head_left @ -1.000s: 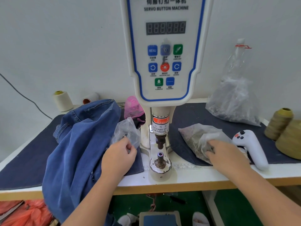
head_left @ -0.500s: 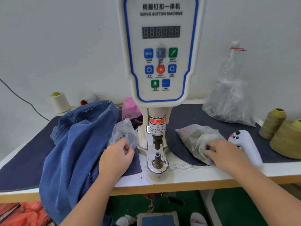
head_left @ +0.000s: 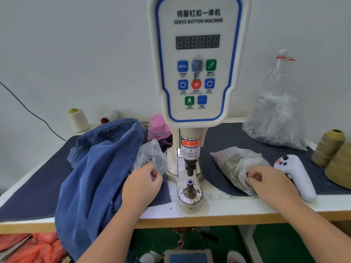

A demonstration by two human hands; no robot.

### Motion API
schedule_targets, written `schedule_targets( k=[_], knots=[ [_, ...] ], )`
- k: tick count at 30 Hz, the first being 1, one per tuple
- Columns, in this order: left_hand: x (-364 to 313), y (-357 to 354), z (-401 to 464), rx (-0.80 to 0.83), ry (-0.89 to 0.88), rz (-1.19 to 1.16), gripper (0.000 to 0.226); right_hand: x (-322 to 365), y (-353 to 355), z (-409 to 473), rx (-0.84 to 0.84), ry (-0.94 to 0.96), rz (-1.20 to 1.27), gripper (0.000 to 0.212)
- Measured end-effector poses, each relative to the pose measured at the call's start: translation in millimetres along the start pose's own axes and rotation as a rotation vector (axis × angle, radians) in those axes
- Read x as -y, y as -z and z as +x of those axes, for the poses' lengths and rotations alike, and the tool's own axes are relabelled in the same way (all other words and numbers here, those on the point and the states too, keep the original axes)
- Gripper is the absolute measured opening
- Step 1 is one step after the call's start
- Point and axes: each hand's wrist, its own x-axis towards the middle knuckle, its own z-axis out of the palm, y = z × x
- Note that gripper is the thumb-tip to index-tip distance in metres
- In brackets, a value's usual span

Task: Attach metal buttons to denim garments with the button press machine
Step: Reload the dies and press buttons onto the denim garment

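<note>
The white servo button machine (head_left: 197, 59) stands at the table's middle, its lower die post (head_left: 190, 188) bare under the punch (head_left: 190, 168). A blue denim garment (head_left: 95, 168) lies heaped to the left and hangs over the front edge. My left hand (head_left: 142, 185) has its fingers curled at the mouth of a small clear plastic bag (head_left: 152, 156) left of the machine. My right hand (head_left: 269, 181) has curled fingertips at the opening of a larger clear bag of small metal parts (head_left: 235, 166) on the right. What the fingertips pinch is hidden.
A white handheld controller (head_left: 300, 177) lies just right of my right hand. Olive thread cones (head_left: 330, 149) stand at the far right, a big clear bag (head_left: 275, 118) behind, a pink bag (head_left: 158, 128) and cream spools (head_left: 77, 119) at the back left. A dark mat (head_left: 28, 190) covers the table.
Both hands stay at their bags; the fingers have curled a little more at the openings. The camera has tilted slightly, otherwise nothing moved.
</note>
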Motion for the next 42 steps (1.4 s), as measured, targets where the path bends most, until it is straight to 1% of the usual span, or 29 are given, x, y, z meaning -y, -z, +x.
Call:
schedule_targets(
  k=[3, 6, 9, 11, 15, 16, 18, 20, 22, 25, 30, 35, 42],
  knots=[
    [0, -1, 0, -0.004, 0.001, -0.005, 0.020, -3, 0, -2, -0.045, 0.001, 0.114, 0.019],
    [1, -1, 0, -0.004, -0.003, -0.012, 0.020, -3, 1, -6, -0.114, 0.050, 0.255, 0.020],
    [2, -2, 0, -0.001, -0.006, -0.008, 0.020, 0, 0, -11, -0.118, 0.070, 0.284, 0.019],
    [2, -2, 0, -0.003, -0.010, -0.003, 0.021, 3, 2, -12, -0.116, 0.041, 0.316, 0.018],
    [2, -3, 0, -0.011, -0.019, -0.006, 0.021, 16, 9, -15, -0.111, 0.011, 0.485, 0.020],
    [2, -3, 0, -0.011, -0.021, -0.002, 0.020, 24, 10, -17, -0.082, 0.019, 0.556, 0.022],
    [2, -3, 1, -0.010, -0.025, 0.007, 0.020, 42, 9, -25, 0.050, 0.013, 0.756, 0.027],
    [2, -3, 0, -0.007, -0.024, 0.006, 0.020, 60, 3, -34, 0.206, -0.035, 0.971, 0.027],
    [2, -3, 0, -0.007, -0.022, 0.002, 0.020, 77, -6, -43, 0.307, -0.062, 1.102, 0.025],
    [2, -3, 0, -0.005, -0.013, 0.004, 0.020, 95, -17, -51, 0.370, -0.057, 1.077, 0.026],
    [2, -3, 1, -0.003, -0.003, -0.009, 0.021, 110, -26, -55, 0.378, -0.150, 1.042, 0.024],
    [3, -3, 1, 0.005, -0.005, 0.001, 0.020, 120, -26, -55, 0.370, -0.205, 1.140, 0.015],
    [2, -3, 1, 0.005, -0.011, -0.007, 0.019, 123, -25, -56, 0.386, -0.280, 1.290, 0.013]
  ],
)
